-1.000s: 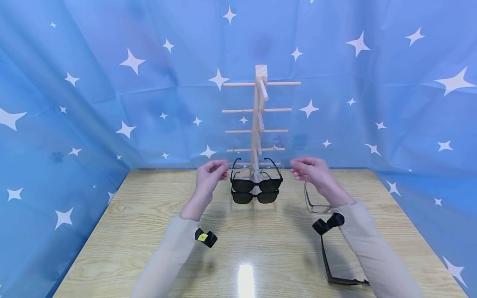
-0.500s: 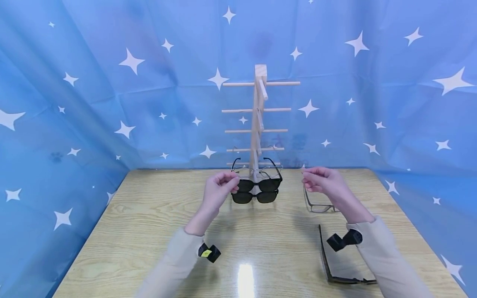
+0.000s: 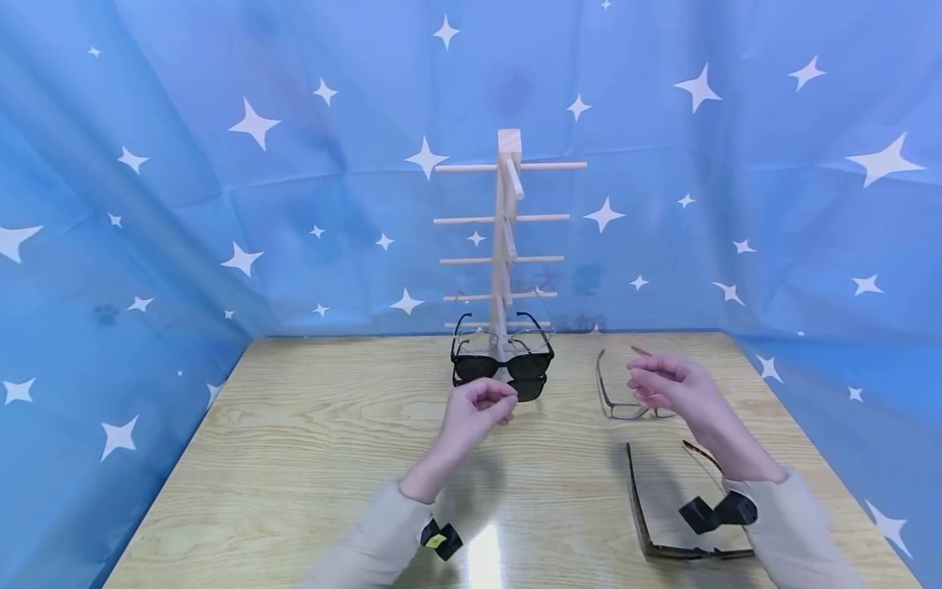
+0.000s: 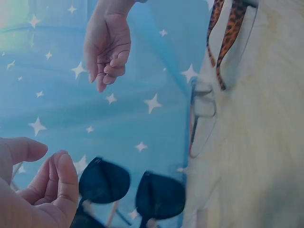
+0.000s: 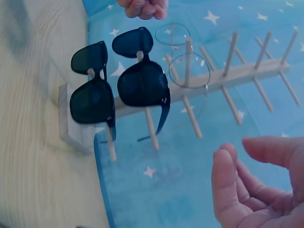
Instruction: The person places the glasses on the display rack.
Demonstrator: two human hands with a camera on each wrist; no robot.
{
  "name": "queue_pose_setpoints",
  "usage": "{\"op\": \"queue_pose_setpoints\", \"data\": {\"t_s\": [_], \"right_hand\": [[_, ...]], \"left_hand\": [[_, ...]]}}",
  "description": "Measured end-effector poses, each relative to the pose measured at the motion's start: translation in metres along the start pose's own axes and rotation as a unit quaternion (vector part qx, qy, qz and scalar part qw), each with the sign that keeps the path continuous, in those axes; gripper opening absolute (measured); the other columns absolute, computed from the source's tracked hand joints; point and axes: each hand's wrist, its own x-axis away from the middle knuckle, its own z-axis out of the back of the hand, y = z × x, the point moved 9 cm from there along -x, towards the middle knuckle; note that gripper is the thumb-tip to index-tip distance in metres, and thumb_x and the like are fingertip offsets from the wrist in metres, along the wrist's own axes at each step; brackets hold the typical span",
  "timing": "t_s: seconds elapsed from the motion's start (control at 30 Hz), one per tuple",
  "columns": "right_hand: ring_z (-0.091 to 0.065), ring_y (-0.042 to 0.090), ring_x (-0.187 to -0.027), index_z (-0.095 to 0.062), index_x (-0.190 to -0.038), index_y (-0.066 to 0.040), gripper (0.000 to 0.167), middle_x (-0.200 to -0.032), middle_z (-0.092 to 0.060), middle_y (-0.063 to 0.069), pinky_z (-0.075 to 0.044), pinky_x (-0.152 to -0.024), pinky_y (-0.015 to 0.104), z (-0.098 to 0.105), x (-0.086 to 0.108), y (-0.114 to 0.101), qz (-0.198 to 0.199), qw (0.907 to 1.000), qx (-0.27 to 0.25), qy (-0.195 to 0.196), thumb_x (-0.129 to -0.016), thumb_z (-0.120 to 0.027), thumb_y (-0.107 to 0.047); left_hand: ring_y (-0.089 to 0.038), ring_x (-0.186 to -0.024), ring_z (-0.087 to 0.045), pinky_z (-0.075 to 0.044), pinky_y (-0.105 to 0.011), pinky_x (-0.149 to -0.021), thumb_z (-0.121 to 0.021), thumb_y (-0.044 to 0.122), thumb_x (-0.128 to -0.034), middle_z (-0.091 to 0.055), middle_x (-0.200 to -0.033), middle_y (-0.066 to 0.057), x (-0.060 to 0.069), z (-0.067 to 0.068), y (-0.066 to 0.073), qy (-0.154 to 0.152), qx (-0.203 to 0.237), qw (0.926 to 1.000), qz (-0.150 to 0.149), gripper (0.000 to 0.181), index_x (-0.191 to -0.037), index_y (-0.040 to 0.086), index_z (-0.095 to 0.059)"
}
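My left hand (image 3: 478, 413) hovers before the lower part of a wooden glasses stand (image 3: 508, 143), its fingers loosely curled with a gap between thumb and fingertips. Nothing is held in it. Two pairs of black sunglasses (image 5: 142, 83) hang on the lowest levels, the lower pair (image 5: 92, 102) partly covered by my left hand in the head view. Above them sit thin wire-rimmed eyeglasses (image 5: 175, 48). My right hand (image 3: 680, 388), also holding nothing, is above grey-framed eyeglasses (image 3: 628, 411) that lie unfolded on the table. Its thumb and fingers are apart in the right wrist view.
Nearer on the right lie unfolded glasses with a dark frame (image 3: 680, 553) and tortoiseshell temples, partly under my right forearm. Bare dowels (image 3: 552, 166) stick out from the stand's upper levels. A blue star-patterned curtain (image 3: 331, 229) hangs behind the wooden table (image 3: 294, 458).
Both hands have drawn back from beside the wire-rimmed eyeglasses. My left hand has come down and right, crossing before the sunglasses; the right has moved right and down. The eyewear stays put.
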Motion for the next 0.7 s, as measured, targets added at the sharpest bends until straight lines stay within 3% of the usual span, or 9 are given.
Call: {"op": "queue_pose_setpoints", "data": {"t_s": [0.23,0.53,0.7], "right_hand": [[-0.064,0.009,-0.077,-0.064,-0.099,-0.017,0.012,-0.086,-0.067,-0.004,-0.056,-0.068,0.024,0.02,0.019,0.015,0.008,0.9998,-0.016,0.004,-0.093,-0.058,-0.009],[-0.064,0.009,-0.081,-0.063,-0.103,-0.02,0.015,-0.091,-0.066,-0.006,-0.055,-0.071,0.024,0.042,0.04,0.042,-0.005,0.9999,0.009,0.005,-0.095,-0.055,-0.009],[-0.064,0.008,-0.085,-0.062,-0.107,-0.018,0.018,-0.092,-0.065,-0.005,-0.055,-0.072,0.024,0.057,0.051,0.061,-0.013,0.9998,0.012,0.007,-0.096,-0.052,-0.008]], "left_hand": [[-0.003,-0.058,-0.055,-0.051,-0.017,-0.057,-0.063,-0.005,-0.0831,-0.064,-0.074,-0.021,0.008,-0.034,-0.013,-0.048,-0.015,0.9987,-0.008,0.011,-0.09,-0.013,-0.064],[-0.004,-0.058,-0.053,-0.046,-0.014,-0.053,-0.066,-0.004,-0.0802,-0.064,-0.073,-0.011,0.021,-0.076,-0.044,-0.09,-0.005,0.9955,0.027,0.008,-0.087,-0.009,-0.066],[-0.001,-0.058,-0.053,-0.045,-0.012,-0.055,-0.067,-0.003,-0.0773,-0.064,-0.072,-0.004,0.027,-0.096,-0.059,-0.116,-0.028,0.9926,0.023,0.008,-0.085,-0.005,-0.067]]}}
